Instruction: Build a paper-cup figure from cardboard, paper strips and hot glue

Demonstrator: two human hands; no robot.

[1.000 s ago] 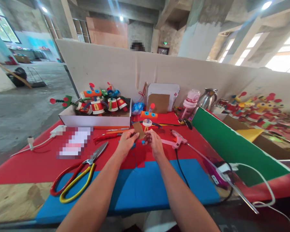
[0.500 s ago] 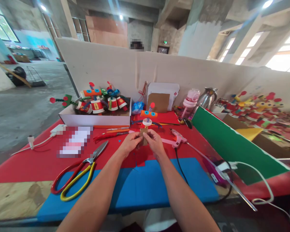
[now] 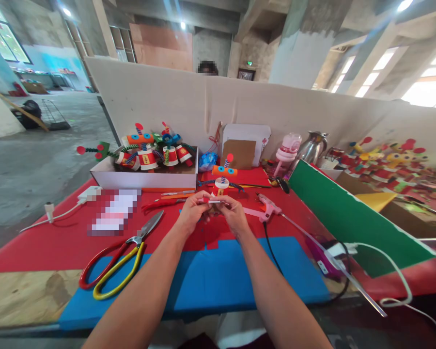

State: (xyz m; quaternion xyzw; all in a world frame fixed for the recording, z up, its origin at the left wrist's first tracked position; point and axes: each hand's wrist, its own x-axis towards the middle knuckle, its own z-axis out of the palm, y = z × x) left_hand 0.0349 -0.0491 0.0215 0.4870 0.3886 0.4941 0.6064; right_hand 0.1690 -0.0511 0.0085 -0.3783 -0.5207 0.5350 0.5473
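My left hand (image 3: 192, 213) and my right hand (image 3: 233, 213) meet over the red sheet (image 3: 58, 242), fingers pinched on the two ends of a small flat cardboard piece (image 3: 213, 201) seen edge-on. Just behind them stands a paper-cup robot figure (image 3: 221, 179) with an orange head and pipe-cleaner arms. A pink glue gun (image 3: 267, 207) lies right of my right hand. Red and yellow scissors (image 3: 119, 261) lie to the left.
A white box (image 3: 145, 179) of finished cup robots stands at the back left. A green sheet (image 3: 349, 218) leans at the right, a blue sheet (image 3: 221, 281) lies near me. A pink bottle (image 3: 287, 152), a metal kettle (image 3: 312, 148) and cables (image 3: 385, 271) are at the right.
The cardboard piece stood up between my hands earlier; now it is turned flat, edge-on, and both hands have closed in and lifted slightly.
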